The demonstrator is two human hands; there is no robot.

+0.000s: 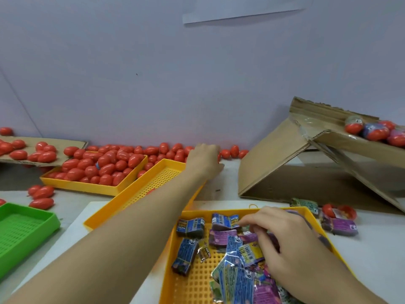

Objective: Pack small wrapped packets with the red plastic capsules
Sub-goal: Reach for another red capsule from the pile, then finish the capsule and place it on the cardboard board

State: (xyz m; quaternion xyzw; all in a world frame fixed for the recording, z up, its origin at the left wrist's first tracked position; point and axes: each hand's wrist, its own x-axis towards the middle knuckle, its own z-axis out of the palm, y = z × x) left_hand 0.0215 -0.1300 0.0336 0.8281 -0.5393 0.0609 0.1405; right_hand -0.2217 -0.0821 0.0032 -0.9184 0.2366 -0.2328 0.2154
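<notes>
The left hand point(205, 160) at 12 o'clock is curled over red capsules point(234, 151), its grasp hidden; a wrapped packet point(224, 220) is pinched by the right hand point(282, 240)

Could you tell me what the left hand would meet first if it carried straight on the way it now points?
Most likely the red capsules lying along the wall, just beyond the left hand; depth is hard to judge, and it may already touch one.
</notes>
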